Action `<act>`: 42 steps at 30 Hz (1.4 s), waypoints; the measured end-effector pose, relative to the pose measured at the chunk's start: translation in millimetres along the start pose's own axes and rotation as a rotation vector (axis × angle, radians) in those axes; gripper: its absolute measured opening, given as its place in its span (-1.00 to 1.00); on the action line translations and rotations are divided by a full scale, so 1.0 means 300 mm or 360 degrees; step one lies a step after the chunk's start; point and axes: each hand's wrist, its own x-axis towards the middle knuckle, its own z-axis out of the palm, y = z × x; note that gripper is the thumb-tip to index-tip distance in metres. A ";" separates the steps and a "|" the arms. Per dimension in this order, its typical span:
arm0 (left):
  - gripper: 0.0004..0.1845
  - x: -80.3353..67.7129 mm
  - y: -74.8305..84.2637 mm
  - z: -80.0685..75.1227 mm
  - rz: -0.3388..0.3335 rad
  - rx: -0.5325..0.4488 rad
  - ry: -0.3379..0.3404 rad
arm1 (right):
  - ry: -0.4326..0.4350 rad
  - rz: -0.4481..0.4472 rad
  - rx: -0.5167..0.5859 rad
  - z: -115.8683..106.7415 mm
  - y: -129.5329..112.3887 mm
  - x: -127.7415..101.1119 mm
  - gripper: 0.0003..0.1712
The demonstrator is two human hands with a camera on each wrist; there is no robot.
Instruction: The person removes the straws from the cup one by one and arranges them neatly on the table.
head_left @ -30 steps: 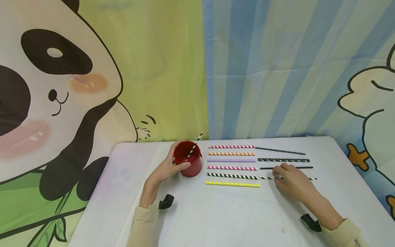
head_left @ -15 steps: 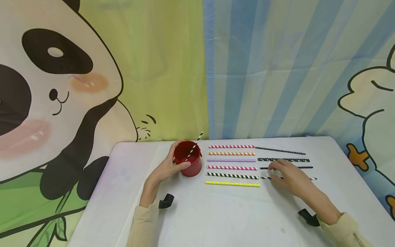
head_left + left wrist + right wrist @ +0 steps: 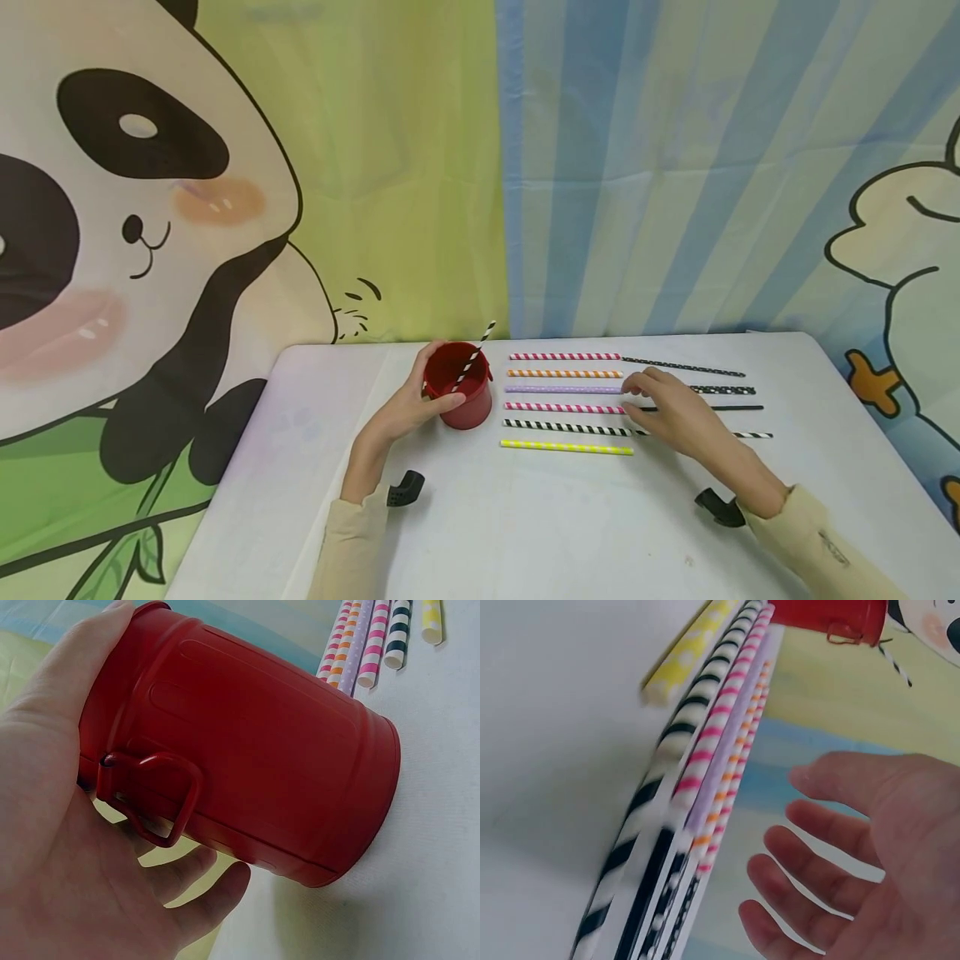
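My left hand (image 3: 405,415) grips a small red bucket (image 3: 467,412) near its rim, thumb at the front, as the left wrist view also shows. One black-and-white striped straw (image 3: 472,359) leans inside the bucket and sticks out over the rim. My right hand (image 3: 678,417) hovers with loosely bent fingers and nothing in them, over the straws. Its fingertips are close to the right ends of a lilac straw (image 3: 562,389) and a pink-striped straw (image 3: 562,407). Partly covered by this hand are a plain black straw (image 3: 738,407) and a thin black-and-white straw (image 3: 753,435).
Also lying in rows on the white table (image 3: 555,525) are a red-striped straw (image 3: 565,357), an orange-striped straw (image 3: 565,373), a thick black-striped straw (image 3: 566,427), a yellow straw (image 3: 566,447) and dotted black straws (image 3: 722,390). A printed curtain (image 3: 412,208) hangs behind.
My right hand has moved left, from over the thin black-and-white straw to the inner ends of the two rows. My left hand and the bucket have stayed in place.
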 end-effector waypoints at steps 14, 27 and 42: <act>0.02 -0.004 -0.011 -0.001 0.0023 -0.0039 0.0001 | 0.0034 0.0112 0.0564 0.073 -0.128 0.159 -0.81; -0.02 -0.007 -0.017 -0.003 0.0041 -0.0034 0.0017 | 0.0045 0.0331 0.1285 0.176 -0.308 0.327 -0.80; 0.01 0.003 -0.002 0.003 0.0052 -0.0048 -0.0011 | 0.0141 0.0402 0.1735 0.286 -0.428 0.412 -0.71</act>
